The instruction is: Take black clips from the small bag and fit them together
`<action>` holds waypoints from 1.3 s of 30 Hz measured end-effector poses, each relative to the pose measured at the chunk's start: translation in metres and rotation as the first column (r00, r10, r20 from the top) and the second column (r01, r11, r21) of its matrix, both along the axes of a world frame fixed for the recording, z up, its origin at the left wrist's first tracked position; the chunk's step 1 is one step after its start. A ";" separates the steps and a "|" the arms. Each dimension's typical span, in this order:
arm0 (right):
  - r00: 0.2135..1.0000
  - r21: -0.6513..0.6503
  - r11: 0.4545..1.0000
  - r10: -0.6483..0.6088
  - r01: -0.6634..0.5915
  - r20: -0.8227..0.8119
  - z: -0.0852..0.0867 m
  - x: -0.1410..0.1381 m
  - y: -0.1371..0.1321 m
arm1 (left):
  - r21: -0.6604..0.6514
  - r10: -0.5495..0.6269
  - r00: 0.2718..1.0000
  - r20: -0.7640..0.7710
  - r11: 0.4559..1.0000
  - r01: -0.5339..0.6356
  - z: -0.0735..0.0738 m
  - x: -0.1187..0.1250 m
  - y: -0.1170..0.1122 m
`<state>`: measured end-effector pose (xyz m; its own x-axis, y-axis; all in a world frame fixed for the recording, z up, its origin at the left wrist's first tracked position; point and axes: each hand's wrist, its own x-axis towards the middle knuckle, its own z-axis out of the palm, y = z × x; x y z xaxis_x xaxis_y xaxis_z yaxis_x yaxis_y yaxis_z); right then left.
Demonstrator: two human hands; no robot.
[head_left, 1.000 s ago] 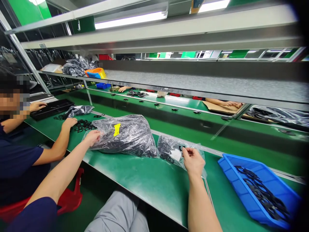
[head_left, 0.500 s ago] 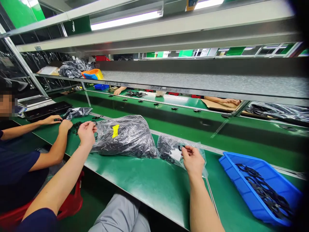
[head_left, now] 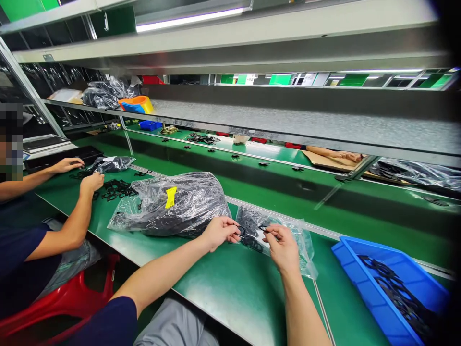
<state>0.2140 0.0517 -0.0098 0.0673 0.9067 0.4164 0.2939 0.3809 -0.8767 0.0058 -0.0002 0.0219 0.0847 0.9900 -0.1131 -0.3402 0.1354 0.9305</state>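
My left hand [head_left: 218,232] and my right hand [head_left: 282,247] are close together over the green bench [head_left: 223,283]. Both pinch a thin black ring-shaped part [head_left: 251,231] between them, fingers closed on it. Just behind the part lies a small clear plastic bag [head_left: 288,235] of black parts. To the left of my left hand rests a large clear bag [head_left: 180,204] full of black parts, with a yellow label [head_left: 170,196] on top.
A blue bin [head_left: 392,283] holding black parts stands at the right. A co-worker in a dark shirt [head_left: 21,250] sits at the left on a red stool [head_left: 72,302], hands [head_left: 91,181] on loose black parts [head_left: 115,188]. A conveyor [head_left: 273,182] runs behind. Another person's arm [head_left: 334,154] lies across it.
My left hand has left the big bag's left end and swung right to meet my right hand on the black part. The view has tilted slightly down.
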 end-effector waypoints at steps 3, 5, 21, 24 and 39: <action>0.981 -0.183 0.974 0.102 -0.132 -0.165 0.003 -0.006 -0.006 | -0.015 0.063 0.997 0.052 0.998 -0.062 -0.015 0.008 0.007; 0.955 -0.233 0.949 0.151 -0.212 -0.255 0.006 -0.012 -0.012 | -0.025 0.065 0.997 0.053 0.998 -0.064 -0.022 0.007 0.006; 0.838 -0.197 0.889 0.287 -0.413 -0.464 0.017 -0.031 -0.032 | 0.098 0.120 0.980 -0.158 0.990 -0.106 -0.012 -0.009 -0.003; 0.847 -0.177 0.886 0.327 -0.430 -0.419 0.017 -0.033 -0.034 | 0.087 0.113 0.985 -0.129 0.991 -0.103 -0.013 -0.009 -0.002; 0.876 -0.327 0.858 0.247 -0.397 -0.415 0.014 -0.045 -0.038 | 0.103 0.104 0.987 -0.122 0.990 -0.091 -0.021 -0.008 -0.002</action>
<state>0.1690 0.0136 0.0041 -0.1863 0.9821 0.0295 -0.1352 0.0041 -0.9908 -0.0019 -0.0018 0.0011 -0.0214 0.9996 -0.0199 -0.2263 0.0145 0.9740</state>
